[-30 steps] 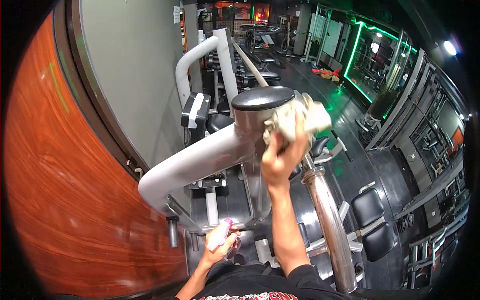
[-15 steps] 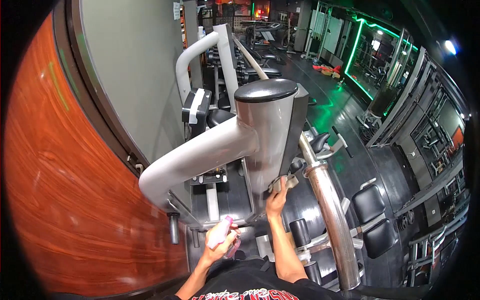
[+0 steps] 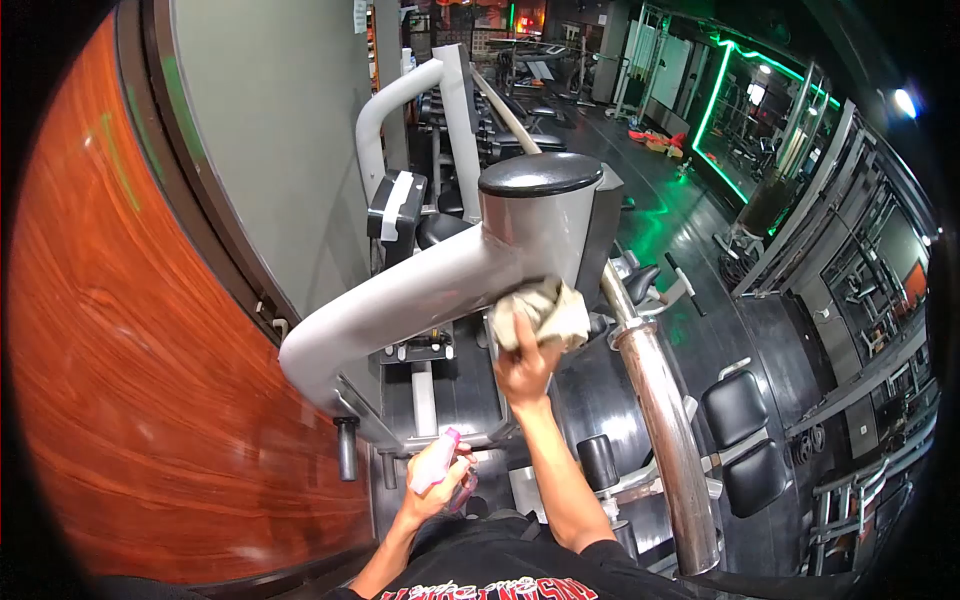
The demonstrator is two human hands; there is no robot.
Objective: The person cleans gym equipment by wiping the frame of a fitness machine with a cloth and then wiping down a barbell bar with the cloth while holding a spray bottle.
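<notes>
My right hand (image 3: 527,372) presses a crumpled pale cloth (image 3: 545,315) against the upright post of a grey machine frame (image 3: 400,295), just below where the thick curved arm joins it. A black oval cap (image 3: 540,175) tops the post. Lower and to the left, my left hand (image 3: 437,487) is closed around a pink and white spray bottle (image 3: 436,462), held near my body. Part of the bottle is hidden by the fingers.
A worn metal bar sleeve (image 3: 668,450) slants down on the right. Beyond it stands a black padded seat (image 3: 735,408). Reddish wood panelling (image 3: 180,400) lies left, beside a grey wall (image 3: 270,130). Green light strips outline a mirror at the back right.
My right hand and the cloth went from the post's upper right side down to its lower part, then back up and left. My left hand has stayed nearly still with the bottle.
</notes>
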